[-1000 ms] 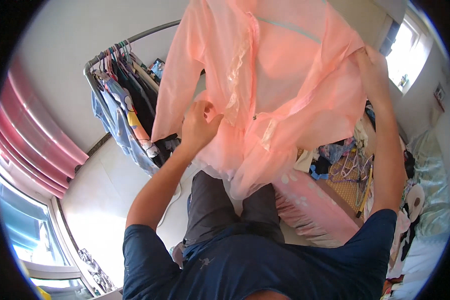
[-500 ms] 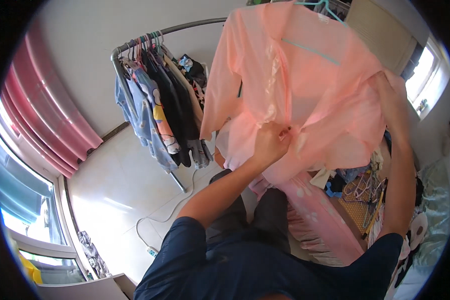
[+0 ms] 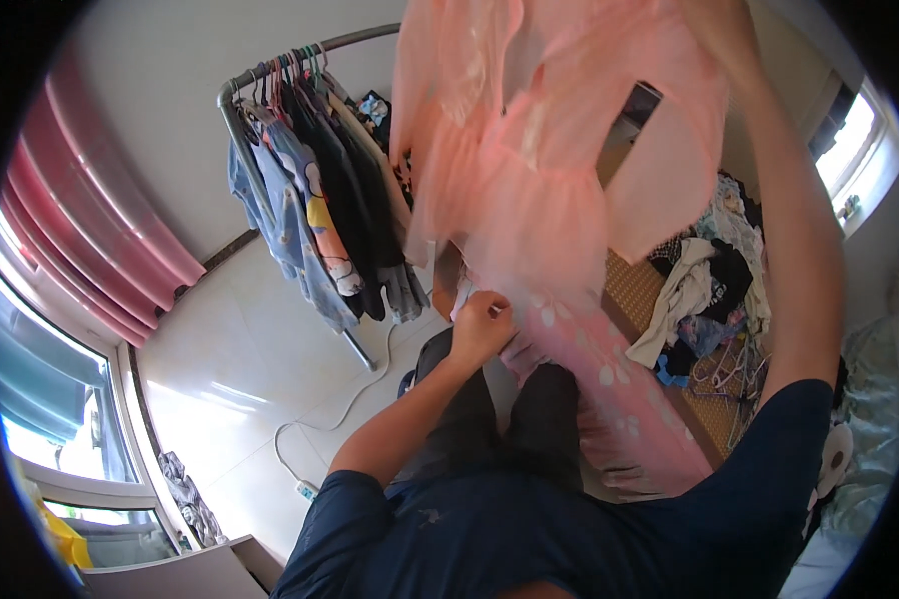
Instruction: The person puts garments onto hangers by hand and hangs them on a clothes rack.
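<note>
Blouse (image 3: 559, 190), sheer peach-pink with a gathered lower flounce, hangs in front of the body, upper end cut off by the far edge of view. Long axis runs far to near, flounce at the near end, loose sleeve (image 3: 674, 180) dropping on the right.

Key relation: blouse lies on the far side of the left hand (image 3: 484, 324), which sits just near of the hem, apart from it as far as visible. Left hand is nearer the hem; right hand (image 3: 719, 35) is up at the blouse's far right.

Left hand: fingers curled inward, no cloth visibly pinched, can't tell if it grips anything. Right hand: fingers cut off or hidden at the top, blurred, can't confirm a grasp.

Around: pink flower-print bedding (image 3: 619, 389) lies below the blouse, right of the left hand. Woven tan mat (image 3: 629, 290) beyond it carries a clothes pile (image 3: 714, 280) and loose hangers (image 3: 721, 371) on the right. Clothes rack (image 3: 365, 37) with hanging garments (image 3: 330, 200) stands to the left, well apart from the right hand. White cable (image 3: 345, 417) trails across the floor, near left.
</note>
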The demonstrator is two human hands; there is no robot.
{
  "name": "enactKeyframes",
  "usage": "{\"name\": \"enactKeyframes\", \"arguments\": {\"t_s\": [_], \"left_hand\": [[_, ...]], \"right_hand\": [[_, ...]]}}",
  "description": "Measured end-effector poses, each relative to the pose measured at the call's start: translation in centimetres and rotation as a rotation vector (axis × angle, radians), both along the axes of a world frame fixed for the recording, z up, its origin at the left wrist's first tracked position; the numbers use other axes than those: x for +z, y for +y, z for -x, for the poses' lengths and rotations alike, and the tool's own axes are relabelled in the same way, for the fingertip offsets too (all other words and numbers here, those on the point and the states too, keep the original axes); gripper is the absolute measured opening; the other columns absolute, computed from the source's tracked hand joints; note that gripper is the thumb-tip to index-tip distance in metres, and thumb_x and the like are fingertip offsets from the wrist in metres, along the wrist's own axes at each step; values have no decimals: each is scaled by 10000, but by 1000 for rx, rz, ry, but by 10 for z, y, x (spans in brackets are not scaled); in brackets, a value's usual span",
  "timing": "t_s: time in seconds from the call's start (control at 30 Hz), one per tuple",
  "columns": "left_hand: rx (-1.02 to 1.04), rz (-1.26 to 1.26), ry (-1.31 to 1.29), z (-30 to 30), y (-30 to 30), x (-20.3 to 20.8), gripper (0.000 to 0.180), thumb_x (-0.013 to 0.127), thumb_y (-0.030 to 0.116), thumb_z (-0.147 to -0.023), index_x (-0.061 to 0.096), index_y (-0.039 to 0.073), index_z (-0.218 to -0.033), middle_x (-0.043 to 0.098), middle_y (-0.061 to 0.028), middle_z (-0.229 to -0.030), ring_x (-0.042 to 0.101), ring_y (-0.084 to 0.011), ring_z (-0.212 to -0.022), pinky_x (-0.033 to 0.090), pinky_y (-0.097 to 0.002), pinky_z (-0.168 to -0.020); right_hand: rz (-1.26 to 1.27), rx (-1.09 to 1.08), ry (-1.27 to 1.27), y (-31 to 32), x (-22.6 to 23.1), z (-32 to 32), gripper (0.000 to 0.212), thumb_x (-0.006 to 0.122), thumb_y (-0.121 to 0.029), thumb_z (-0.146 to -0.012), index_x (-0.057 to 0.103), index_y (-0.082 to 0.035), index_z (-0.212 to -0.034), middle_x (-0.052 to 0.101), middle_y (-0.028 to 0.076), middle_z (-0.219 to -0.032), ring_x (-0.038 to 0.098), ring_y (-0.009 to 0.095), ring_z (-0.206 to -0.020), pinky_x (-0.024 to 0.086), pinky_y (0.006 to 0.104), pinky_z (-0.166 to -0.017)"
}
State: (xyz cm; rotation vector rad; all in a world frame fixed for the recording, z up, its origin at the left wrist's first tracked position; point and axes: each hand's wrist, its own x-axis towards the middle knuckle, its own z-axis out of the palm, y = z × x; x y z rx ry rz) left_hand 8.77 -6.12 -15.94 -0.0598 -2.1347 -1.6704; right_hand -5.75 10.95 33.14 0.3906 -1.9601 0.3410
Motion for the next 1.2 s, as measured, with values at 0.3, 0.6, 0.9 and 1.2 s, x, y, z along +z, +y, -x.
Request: {"name": "enactKeyframes", "arguments": {"t_s": [0.3,0.6,0.9,1.2], "left_hand": [[63,1,-185,-42,-49,-60,143,731,102,-883,745,-27,-942,745,-139,-840,718,-207,-772,552,-349,-727],[103,70,-315,-74,-72,-97,155,730,117,-879,764,-11,-960,764,-175,-879,748,-284,-810,571,-371,-757],[174,386,19,-85,-35,-105,52,751,99,-782,709,115,-808,691,-92,-895,649,-350,-868,487,-497,-732],[226,499,128,-86,-32,-96,116,790,56,-745,718,110,-819,681,-47,-957,633,-305,-858,464,-444,-728]], "right_hand": [[-492,-250,20,-14,-59,56,366,617,-264,-952,743,79,-922,751,294,-924,735,452,-885,558,525,-808],[-51,-186,-375,-15,-124,70,429,472,-382,-1031,786,-90,-1062,749,245,-1061,703,473,-1047,557,531,-942],[-8,63,-583,-107,-179,87,236,659,-342,-869,839,-202,-933,779,182,-1026,747,396,-1014,601,465,-898],[-24,279,-525,-207,-220,138,236,636,-305,-912,821,-162,-884,773,192,-925,751,420,-869,594,520,-816]]}}
